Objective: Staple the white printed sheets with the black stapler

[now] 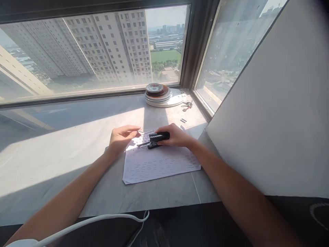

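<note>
A black stapler [155, 137] is gripped by my right hand [174, 135], its front part pointing left over a white paper sheet [159, 168]. Rows of short dark marks cover much of the sheet, which lies on the grey stone sill. My left hand [123, 137] is at the sheet's upper left, thumb and forefinger pinched together at a thin edge or small piece too small to make out. Between the two hands, the stapler's silvery inner part sticks out and looks opened.
Stacked plates [158, 94] stand by the window corner. Keys [188, 106] and two small dark strips [183, 120] lie right of them. A white wall [277, 103] rises on the right. A white cable [102, 217] runs across the front edge.
</note>
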The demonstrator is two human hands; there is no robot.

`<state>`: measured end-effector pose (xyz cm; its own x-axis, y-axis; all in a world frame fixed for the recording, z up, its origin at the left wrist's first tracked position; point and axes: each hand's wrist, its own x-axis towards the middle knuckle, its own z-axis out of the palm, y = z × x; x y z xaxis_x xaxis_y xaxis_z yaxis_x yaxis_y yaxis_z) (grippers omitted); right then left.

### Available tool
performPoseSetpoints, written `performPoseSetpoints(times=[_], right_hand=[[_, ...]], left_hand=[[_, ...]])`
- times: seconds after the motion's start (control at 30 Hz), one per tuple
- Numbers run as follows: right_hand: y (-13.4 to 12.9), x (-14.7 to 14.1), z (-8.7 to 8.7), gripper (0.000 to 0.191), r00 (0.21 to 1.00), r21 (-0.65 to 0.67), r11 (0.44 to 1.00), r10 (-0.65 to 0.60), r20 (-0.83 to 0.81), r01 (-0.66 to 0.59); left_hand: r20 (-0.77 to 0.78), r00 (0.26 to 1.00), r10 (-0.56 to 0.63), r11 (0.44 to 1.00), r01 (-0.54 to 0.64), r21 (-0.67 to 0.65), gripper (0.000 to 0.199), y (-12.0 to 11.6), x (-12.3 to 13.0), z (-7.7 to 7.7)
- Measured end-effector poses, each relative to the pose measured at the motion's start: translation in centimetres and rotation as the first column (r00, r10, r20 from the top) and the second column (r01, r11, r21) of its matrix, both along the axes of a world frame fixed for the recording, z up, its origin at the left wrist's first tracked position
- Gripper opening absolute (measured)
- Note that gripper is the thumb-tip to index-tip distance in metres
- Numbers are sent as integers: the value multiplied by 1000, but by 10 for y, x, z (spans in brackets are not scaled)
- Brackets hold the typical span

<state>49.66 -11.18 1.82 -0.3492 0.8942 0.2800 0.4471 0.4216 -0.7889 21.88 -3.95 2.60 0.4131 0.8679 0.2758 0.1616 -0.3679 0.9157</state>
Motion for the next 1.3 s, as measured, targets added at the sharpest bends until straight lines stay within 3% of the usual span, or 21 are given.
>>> performPoseSetpoints(times=[0.13,0.27,0.43,0.67,1.0,1.3], right_hand=[[2,4,0,29,997,-53,998,-39,-65,35],[2,5,2,31,991,-95,994,-70,-110,60],[2,6,1,33,991,-110,992,-79,-108,67],[3,6,1,32,992,-91,993,-78,-95,70],[2,7,2,34,993,-93,994,-74,-92,66],[3,8,0,32,994,-76,995,-66,-87,60]], left_hand=[[-128,978,-166,952,193,239,13,1,-3,2],[-191,953,-234,897,288,336,11,5,-3,2],[-243,945,-219,890,295,347,11,8,-3,-2],[-280,912,-300,839,392,377,13,10,-5,-6],[-287,931,-224,878,321,355,13,8,-4,-4],[-297,909,-292,867,382,318,17,2,-7,-3]])
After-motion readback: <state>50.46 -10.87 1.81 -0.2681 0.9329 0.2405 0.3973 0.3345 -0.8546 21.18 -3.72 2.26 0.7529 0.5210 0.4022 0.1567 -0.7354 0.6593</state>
